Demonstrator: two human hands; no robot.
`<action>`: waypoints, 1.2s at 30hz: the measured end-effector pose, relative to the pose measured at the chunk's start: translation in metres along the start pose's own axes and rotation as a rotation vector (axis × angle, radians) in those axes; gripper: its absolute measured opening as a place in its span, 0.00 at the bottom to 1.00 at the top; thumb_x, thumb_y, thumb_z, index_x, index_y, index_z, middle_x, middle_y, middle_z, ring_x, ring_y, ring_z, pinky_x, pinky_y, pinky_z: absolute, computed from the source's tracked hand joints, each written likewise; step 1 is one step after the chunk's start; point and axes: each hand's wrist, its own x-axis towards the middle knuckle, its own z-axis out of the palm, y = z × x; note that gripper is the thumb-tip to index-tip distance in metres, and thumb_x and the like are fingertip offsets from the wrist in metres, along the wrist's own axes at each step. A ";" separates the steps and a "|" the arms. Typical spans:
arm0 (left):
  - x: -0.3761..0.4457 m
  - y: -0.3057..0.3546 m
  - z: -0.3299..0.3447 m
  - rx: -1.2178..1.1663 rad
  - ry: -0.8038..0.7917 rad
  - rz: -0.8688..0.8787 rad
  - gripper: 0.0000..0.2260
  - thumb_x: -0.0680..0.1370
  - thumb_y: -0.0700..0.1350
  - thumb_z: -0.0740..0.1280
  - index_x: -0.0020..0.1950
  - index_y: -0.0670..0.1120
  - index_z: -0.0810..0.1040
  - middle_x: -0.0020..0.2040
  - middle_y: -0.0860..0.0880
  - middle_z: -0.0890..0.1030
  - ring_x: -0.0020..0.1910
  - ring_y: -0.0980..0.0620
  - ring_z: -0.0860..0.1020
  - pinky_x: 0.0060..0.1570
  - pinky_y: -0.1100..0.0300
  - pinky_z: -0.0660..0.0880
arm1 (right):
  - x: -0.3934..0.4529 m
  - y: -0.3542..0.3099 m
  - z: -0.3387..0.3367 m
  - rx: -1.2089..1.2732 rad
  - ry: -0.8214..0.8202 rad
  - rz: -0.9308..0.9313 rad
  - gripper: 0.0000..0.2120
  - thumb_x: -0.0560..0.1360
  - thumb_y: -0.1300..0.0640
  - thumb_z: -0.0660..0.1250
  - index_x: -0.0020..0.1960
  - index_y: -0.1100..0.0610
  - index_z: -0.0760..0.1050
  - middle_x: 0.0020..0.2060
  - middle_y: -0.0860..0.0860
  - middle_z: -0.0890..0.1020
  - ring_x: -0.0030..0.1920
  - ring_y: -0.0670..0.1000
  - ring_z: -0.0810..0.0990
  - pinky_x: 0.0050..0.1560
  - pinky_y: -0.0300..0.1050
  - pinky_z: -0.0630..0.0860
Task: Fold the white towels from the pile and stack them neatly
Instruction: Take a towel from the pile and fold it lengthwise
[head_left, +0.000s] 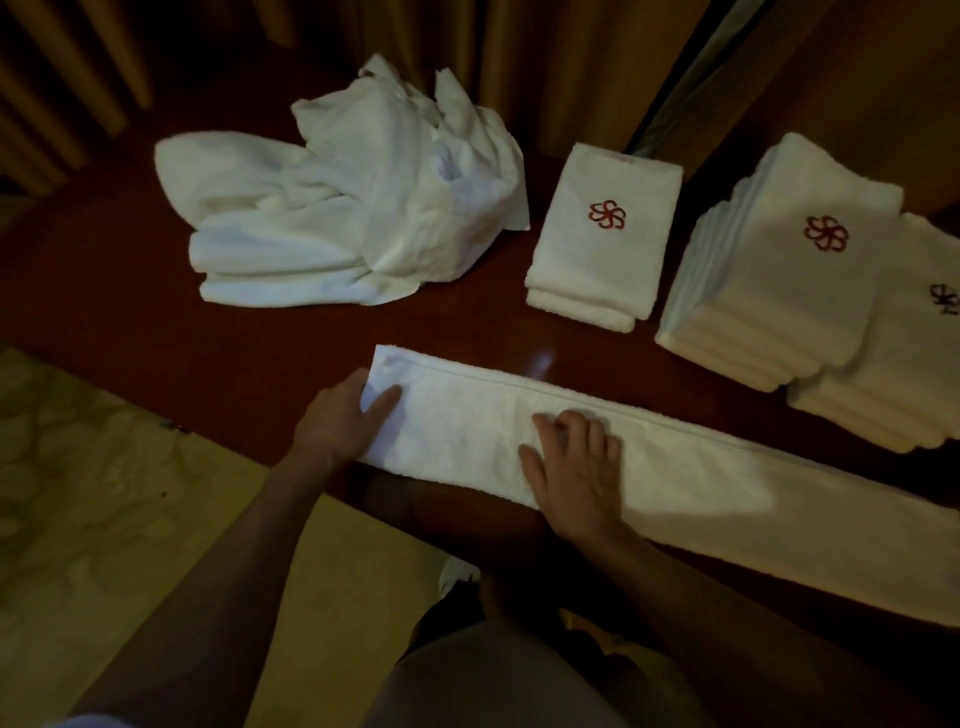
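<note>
A white towel (701, 467) folded into a long strip lies along the near edge of the dark red table (260, 364). My left hand (340, 421) grips its left end, thumb on top and fingers under the edge. My right hand (576, 467) presses flat on the strip's middle. A loose pile of white towels (343, 208) sits at the back left. Folded towels with a red flower mark form a short stack (602, 234) at the back centre and a taller stack (779, 270) to the right.
Another folded stack (893, 364) with a dark mark sits at the far right, against the tall one. Tan curtains (545, 62) hang behind the table. Patterned carpet (93, 493) lies to the left below the table edge.
</note>
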 end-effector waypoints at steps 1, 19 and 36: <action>-0.003 0.000 0.001 -0.029 0.023 0.016 0.20 0.80 0.62 0.61 0.59 0.47 0.75 0.51 0.48 0.80 0.48 0.48 0.79 0.52 0.45 0.78 | 0.000 0.000 0.000 0.003 0.003 -0.005 0.22 0.78 0.41 0.55 0.64 0.52 0.73 0.55 0.55 0.73 0.52 0.57 0.72 0.49 0.53 0.68; -0.007 0.070 -0.034 -0.395 -0.029 -0.013 0.14 0.81 0.54 0.64 0.58 0.46 0.77 0.52 0.46 0.81 0.49 0.47 0.80 0.46 0.53 0.77 | 0.004 -0.028 -0.006 -0.027 0.007 -0.023 0.29 0.76 0.39 0.64 0.69 0.58 0.71 0.60 0.61 0.75 0.56 0.60 0.74 0.55 0.56 0.70; -0.031 0.204 0.012 -0.639 -0.263 0.050 0.16 0.85 0.43 0.54 0.49 0.45 0.82 0.36 0.51 0.84 0.40 0.50 0.82 0.33 0.67 0.77 | 0.058 0.048 -0.134 1.035 -0.053 -0.181 0.16 0.77 0.56 0.57 0.61 0.53 0.77 0.45 0.53 0.84 0.45 0.48 0.83 0.47 0.55 0.79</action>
